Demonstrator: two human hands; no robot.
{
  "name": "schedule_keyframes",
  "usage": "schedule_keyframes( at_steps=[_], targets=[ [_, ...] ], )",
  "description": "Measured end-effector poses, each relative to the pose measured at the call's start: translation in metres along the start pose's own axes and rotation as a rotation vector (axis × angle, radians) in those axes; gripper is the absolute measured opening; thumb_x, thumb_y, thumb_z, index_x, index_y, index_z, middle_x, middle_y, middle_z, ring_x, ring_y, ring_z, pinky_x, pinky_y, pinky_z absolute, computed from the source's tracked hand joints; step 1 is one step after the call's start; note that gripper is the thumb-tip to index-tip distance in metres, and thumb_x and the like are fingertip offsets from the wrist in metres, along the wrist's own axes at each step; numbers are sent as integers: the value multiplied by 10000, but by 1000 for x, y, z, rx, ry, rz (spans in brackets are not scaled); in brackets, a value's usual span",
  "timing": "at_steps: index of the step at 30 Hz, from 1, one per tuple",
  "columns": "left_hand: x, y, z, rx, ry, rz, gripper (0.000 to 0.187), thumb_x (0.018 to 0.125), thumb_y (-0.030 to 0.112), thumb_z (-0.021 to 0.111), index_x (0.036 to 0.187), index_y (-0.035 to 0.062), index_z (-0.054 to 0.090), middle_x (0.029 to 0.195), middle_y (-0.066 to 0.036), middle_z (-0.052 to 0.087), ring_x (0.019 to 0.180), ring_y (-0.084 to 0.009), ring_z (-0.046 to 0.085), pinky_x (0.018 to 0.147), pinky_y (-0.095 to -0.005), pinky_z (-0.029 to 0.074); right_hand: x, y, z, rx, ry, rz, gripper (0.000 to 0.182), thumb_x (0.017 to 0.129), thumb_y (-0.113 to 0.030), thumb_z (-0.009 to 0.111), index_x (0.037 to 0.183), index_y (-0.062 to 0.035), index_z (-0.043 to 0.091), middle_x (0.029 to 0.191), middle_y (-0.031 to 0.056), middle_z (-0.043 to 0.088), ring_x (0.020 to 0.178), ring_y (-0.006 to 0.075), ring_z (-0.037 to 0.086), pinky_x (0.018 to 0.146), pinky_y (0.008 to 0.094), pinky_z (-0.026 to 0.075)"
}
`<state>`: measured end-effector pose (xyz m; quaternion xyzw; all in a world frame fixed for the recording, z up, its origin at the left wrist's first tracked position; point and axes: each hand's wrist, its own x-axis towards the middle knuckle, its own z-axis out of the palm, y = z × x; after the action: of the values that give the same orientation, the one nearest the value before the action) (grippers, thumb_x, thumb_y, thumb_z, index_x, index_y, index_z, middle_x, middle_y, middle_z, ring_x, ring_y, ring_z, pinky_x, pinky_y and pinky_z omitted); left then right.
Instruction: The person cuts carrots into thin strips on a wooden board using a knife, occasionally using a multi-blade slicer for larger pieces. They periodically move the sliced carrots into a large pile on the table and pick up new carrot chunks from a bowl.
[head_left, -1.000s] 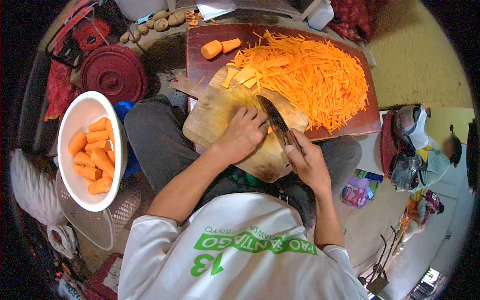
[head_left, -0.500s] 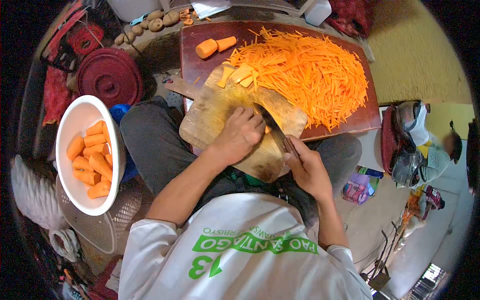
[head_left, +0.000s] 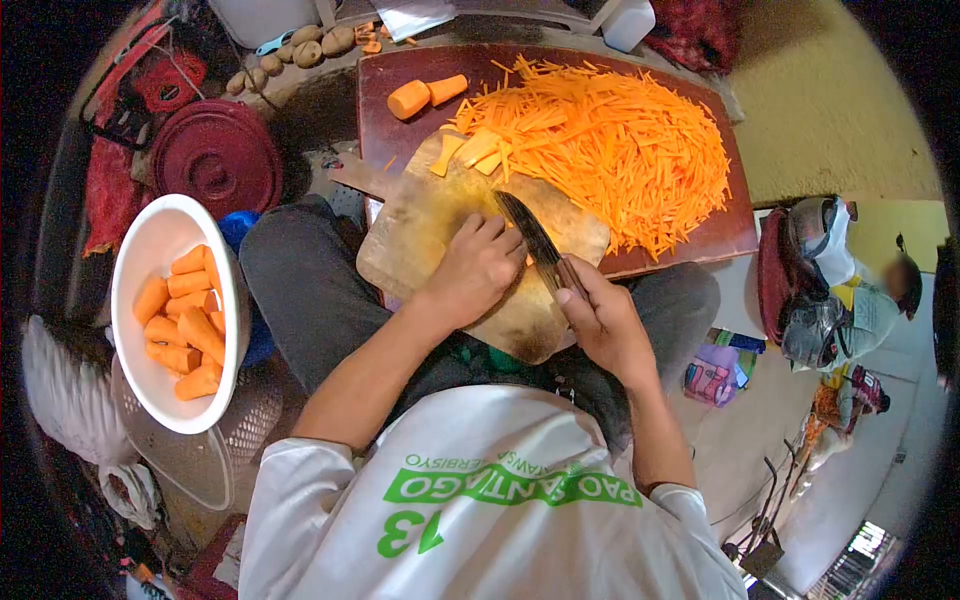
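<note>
Relative to the earlier frame, the tip of the kitchen knife (head_left: pixel 528 229) sits slightly farther out and to the left; the left hand (head_left: pixel 477 268) holds nearly the same position. The right hand (head_left: pixel 607 322) grips the knife handle. The left fingers are curled down on the wooden cutting board (head_left: pixel 400 230); their grip cannot be determined. The knife is above the board, blade dark and curved, pointing far-left. Orange carrot strips (head_left: pixel 630 150) form a heap at far right.

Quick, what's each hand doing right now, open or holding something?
Left hand: fingers curled over the cutting board; whether it holds anything can't be told.
Right hand: closed around the knife.
</note>
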<state>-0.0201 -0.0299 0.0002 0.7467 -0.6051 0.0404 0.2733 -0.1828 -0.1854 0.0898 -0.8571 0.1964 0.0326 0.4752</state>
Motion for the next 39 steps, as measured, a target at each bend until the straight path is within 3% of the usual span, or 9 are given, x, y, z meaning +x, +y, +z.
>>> schedule_keyframes(
  at_steps=[2, 5, 11, 14, 17, 26, 29, 32, 39],
  targets=[
    [1, 0, 2, -8, -6, -2, 251, 858, 128, 695, 1051, 1, 794, 1087, -122, 715, 1058, -329, 630, 956, -477, 506, -5, -1, 4, -25, 44, -40, 397, 1069, -180, 609, 1431, -21, 578, 1032, 267, 727, 983, 454, 744, 869, 462, 575],
    [2, 0, 5, 24, 79, 39, 199, 875, 113, 657, 987, 2, 779, 1015, -116, 713, 1044, -304, 626, 942, -444, 483, 12, 0, 11, -55, -14, 16, 393, 1068, -142, 621, 1419, 33, 592, 988, 223, 703, 886, 246, 667, 862, 371, 548],
    [2, 0, 0, 63, 71, 30, 203, 873, 118, 663, 991, 5, 784, 1014, -121, 719, 1044, -306, 627, 950, -450, 481, 16, 2, 8, -11, 52, -82, 420, 1066, -155, 624, 1443, 28, 585, 1010, 222, 705, 913, 237, 677, 904, 370, 553],
    [1, 1, -1, 0, -17, -8, 295, 857, 135, 686, 1082, -19, 798, 1104, -147, 725, 1065, -344, 639, 1006, -512, 485, 6, -5, 5, 11, 28, 36, 426, 1066, -161, 629, 1446, 26, 584, 1006, 208, 703, 922, 219, 674, 908, 377, 555],
    [2, 0, 2, 24, -29, 1, 288, 858, 129, 688, 1081, -15, 799, 1128, -152, 732, 1079, -349, 641, 1018, -520, 483, 13, 12, 13, -4, 59, -67, 451, 1061, -205, 622, 1457, 4, 572, 1142, 301, 743, 1090, 423, 755, 950, 468, 567],
    [0, 0, -1, 15, -21, -4, 302, 850, 119, 688, 1107, 4, 797, 1164, -155, 725, 1112, -356, 630, 1080, -541, 456, 14, 6, 10, 15, 78, -24, 421, 1065, -212, 631, 1418, 16, 609, 1142, 295, 752, 1101, 411, 761, 960, 468, 573],
    [4, 3, -5, 23, 88, 32, 179, 891, 128, 666, 938, 1, 783, 996, -127, 718, 1036, -312, 639, 1039, -493, 460, 13, 13, 12, 9, 94, -116, 420, 1064, -197, 632, 1424, 17, 607, 1119, 288, 757, 1070, 413, 766, 950, 474, 578],
    [2, 0, 4, 49, 100, 40, 179, 891, 129, 662, 934, 2, 781, 987, -128, 714, 1037, -315, 637, 1057, -523, 441, 16, 4, 16, -20, 71, -21, 431, 1065, -164, 617, 1449, 30, 588, 1123, 251, 748, 1061, 274, 731, 975, 395, 554],
    [2, -3, 3, 30, 81, 20, 188, 892, 109, 648, 990, 15, 778, 1044, -142, 702, 1052, -326, 629, 1044, -536, 428, 19, 0, 8, 18, 78, -85, 437, 1052, -152, 658, 1441, 39, 609, 1180, 245, 759, 1097, 301, 755, 973, 395, 564]
  ],
)
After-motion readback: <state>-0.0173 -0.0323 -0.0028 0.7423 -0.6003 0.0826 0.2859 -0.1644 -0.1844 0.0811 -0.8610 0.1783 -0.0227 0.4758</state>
